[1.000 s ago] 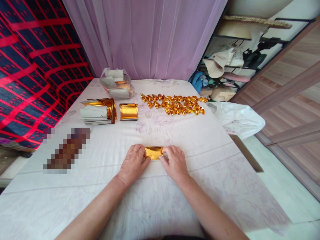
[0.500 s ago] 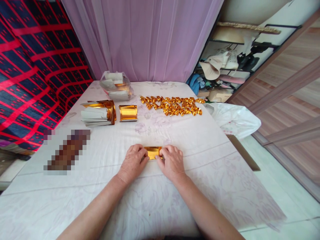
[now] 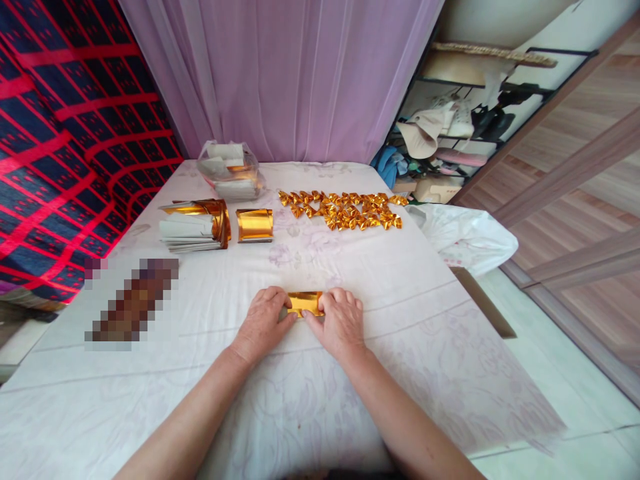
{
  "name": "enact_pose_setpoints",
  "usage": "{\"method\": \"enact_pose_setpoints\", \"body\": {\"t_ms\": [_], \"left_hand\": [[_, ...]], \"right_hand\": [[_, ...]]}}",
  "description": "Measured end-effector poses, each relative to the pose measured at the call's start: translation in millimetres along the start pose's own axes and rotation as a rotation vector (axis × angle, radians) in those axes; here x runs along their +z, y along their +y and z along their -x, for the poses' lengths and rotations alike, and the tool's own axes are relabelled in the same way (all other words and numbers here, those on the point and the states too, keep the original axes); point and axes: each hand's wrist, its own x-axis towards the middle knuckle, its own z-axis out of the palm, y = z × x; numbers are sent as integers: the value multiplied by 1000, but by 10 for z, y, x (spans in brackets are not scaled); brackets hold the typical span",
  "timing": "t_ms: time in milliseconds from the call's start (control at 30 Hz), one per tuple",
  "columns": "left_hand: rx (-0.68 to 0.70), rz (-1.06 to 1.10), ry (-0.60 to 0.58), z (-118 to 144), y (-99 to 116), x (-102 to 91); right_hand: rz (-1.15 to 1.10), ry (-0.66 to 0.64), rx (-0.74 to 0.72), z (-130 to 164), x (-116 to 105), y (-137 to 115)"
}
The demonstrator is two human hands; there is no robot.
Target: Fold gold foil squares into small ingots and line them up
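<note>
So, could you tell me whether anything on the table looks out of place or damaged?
Nothing stands out. Both hands, left hand and right hand, press a gold foil sheet flat; the folded gold pieces lie in tidy rows, the paper stack beside them.

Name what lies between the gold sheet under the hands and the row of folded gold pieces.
Head view: only bare tablecloth between gold sheet and folded pieces.

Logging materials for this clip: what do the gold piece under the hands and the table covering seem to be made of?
The gold piece, pressed flat between the left hand and right hand, looks like thin metallic foil paper: mirror-bright glare and sharp creases. The stack nearby shows white backs, which suggests foil-faced paper. The table covering seems a matte woven cloth, with soft wrinkles and a faint floral print.
</note>
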Motion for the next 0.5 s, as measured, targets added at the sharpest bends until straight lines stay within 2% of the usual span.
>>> {"method": "enact_pose_setpoints", "body": {"t_ms": [500], "left_hand": [[-37, -6, -2, -38, 53, -21]], "right_hand": [[-13, 5, -4, 13, 6, 10]]}}
